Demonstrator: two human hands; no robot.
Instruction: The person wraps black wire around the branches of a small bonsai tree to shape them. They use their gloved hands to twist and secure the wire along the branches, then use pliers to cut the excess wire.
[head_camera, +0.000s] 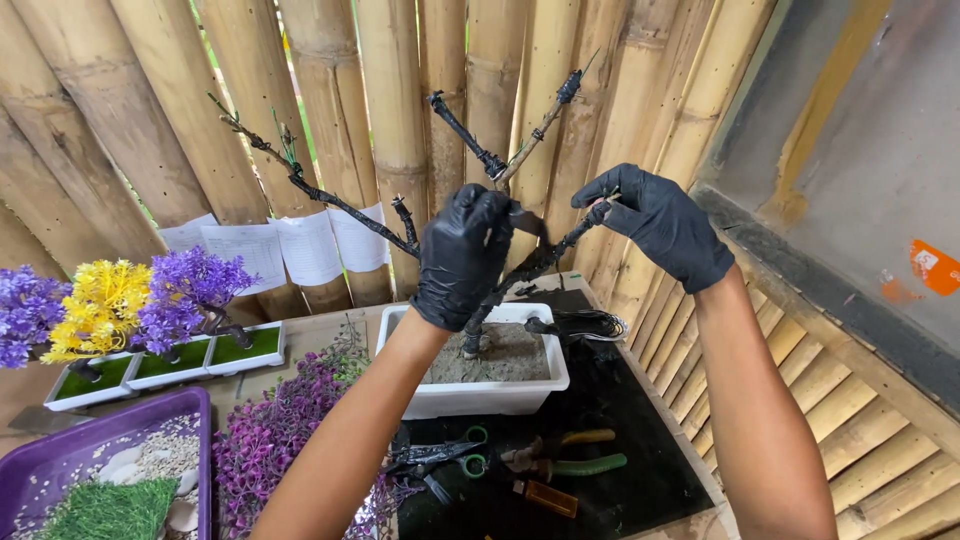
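Note:
A bare artificial tree of black-wrapped branches (330, 195) rises from grey filler in a white rectangular pot (478, 395). My left hand (462, 255), in a black glove, is closed around the upper trunk where the branches fork. My right hand (655, 220), also gloved in black, pinches the tip of a branch that slants up to the right. Two thin branches spread upward above my left hand, and a long one reaches to the left.
Small finished trees with purple (190, 285) and yellow (100, 300) foliage stand in white pots at left. A purple tray (100, 470) holds pebbles and green turf. Loose purple foliage (275, 430), scissors (440, 462) and pliers (570, 465) lie on the black mat. A bamboo wall (390, 110) stands behind.

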